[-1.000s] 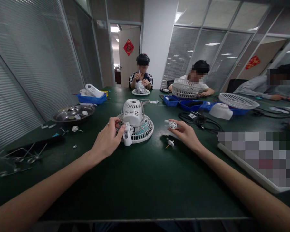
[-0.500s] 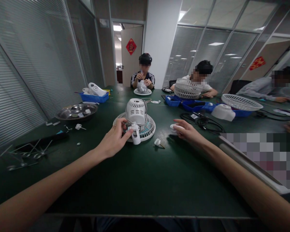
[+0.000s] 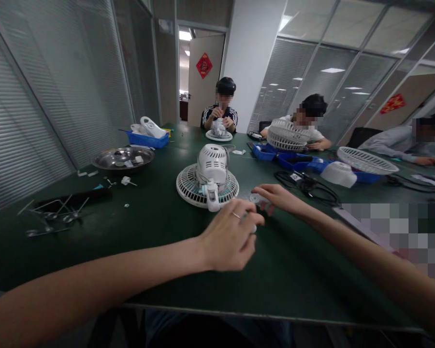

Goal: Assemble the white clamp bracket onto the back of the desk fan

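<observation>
In front of me a white fan motor housing rests on a round fan grille, with a white neck bracket pointing towards me. My left hand, with a ring on one finger, is closed in a pinch to the right of the bracket. A bit of a small white part shows between its fingertips; the rest is hidden. My right hand reaches in from the right with its fingers apart. At its fingertips a pale round part appears to lie on the table.
A steel bowl with small parts and a blue bin stand at the left. Nearer lie metal rods and a white knob with a pin. At the right are black cables, blue trays and grilles. Several people sit around.
My left hand has left the fan bracket and moved right, to where a white part with a brass pin lay. My right hand has let go of a white part. The view has shifted slightly.
</observation>
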Demonstrator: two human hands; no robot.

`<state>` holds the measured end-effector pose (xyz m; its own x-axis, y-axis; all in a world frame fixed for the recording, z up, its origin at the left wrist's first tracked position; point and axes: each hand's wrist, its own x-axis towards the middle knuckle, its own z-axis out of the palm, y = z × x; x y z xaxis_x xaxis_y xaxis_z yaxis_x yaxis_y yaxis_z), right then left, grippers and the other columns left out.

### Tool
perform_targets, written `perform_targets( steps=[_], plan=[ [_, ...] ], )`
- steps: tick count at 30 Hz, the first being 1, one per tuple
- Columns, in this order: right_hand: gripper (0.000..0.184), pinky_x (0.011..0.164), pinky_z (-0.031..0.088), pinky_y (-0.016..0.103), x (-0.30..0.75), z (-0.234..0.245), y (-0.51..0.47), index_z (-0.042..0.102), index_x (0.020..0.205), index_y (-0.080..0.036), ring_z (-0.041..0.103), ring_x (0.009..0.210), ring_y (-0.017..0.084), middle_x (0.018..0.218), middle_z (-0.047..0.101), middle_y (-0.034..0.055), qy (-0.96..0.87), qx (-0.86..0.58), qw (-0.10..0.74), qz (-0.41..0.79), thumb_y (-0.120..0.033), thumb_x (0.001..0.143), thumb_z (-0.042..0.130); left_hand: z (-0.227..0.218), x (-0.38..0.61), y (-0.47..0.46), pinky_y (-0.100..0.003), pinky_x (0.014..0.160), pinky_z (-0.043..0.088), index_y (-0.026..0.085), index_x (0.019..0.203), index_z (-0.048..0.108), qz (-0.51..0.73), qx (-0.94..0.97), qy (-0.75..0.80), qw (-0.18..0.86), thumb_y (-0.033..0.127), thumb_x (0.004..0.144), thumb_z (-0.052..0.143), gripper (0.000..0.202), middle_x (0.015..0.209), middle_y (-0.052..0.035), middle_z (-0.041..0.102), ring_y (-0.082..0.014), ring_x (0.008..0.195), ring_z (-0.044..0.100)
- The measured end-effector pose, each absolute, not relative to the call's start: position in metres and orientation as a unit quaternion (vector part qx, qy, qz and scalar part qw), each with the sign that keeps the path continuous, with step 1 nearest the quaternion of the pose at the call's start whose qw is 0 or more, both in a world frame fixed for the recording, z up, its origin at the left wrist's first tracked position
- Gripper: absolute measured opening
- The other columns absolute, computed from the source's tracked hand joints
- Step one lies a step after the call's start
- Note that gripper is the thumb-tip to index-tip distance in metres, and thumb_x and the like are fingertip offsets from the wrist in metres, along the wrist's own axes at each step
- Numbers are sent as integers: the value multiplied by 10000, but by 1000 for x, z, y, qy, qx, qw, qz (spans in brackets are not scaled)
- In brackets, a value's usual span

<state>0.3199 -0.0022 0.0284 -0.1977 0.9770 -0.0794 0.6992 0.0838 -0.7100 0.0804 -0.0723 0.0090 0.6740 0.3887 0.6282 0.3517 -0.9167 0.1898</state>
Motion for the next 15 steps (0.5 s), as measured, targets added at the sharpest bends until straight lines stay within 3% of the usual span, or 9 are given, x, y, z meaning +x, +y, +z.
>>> perform_targets(
  steps=[3, 6, 9, 12, 15],
  plan=[
    [441, 431, 512, 244, 314, 17, 2, 584, 991, -168, 615, 595, 138, 847, 657, 68, -696, -608, 195, 327, -559, 886, 408, 6, 107, -76, -487, 1078, 293, 177, 1197, 498, 260, 939, 221, 42, 271, 830, 527, 380, 1399, -134, 374, -320, 1345, 266],
    [418, 445, 501, 235, 319, 18, 7, 582, 932, -156, 620, 593, 140, 747, 649, 54, -712, -629, 163, 267, -500, 923, 345, 1, 112, -64, -495, 1024, 379, 200, 1241, 509, 176, 950, 239, 96, 351, 920, 396, 372, 1367, -113, 467, -300, 1310, 375],
    [421, 497, 473, 243, 324, 15, 6, 600, 812, -156, 613, 578, 146, 672, 634, 45, -717, -650, 155, 199, -431, 941, 308, 1, 101, -56, -460, 1060, 363, 202, 1299, 477, 145, 959, 218, 111, 302, 954, 332, 387, 1406, -93, 463, -253, 1338, 370],
    [415, 583, 428, 268, 322, 10, -2, 596, 777, -165, 637, 693, 191, 733, 649, 83, -726, -666, 140, 96, -402, 949, 302, 3, 84, -60, -433, 1081, 351, 188, 1301, 485, 139, 961, 212, 110, 207, 939, 356, 384, 1419, -92, 463, -226, 1344, 375],
    [357, 626, 386, 284, 314, 14, -11, 601, 859, -171, 643, 799, 234, 845, 664, 122, -749, -653, 110, 20, -398, 949, 341, 3, 66, -66, -412, 1090, 350, 177, 1275, 516, 148, 957, 218, 122, 174, 934, 371, 371, 1407, -94, 481, -213, 1333, 395]
  ],
)
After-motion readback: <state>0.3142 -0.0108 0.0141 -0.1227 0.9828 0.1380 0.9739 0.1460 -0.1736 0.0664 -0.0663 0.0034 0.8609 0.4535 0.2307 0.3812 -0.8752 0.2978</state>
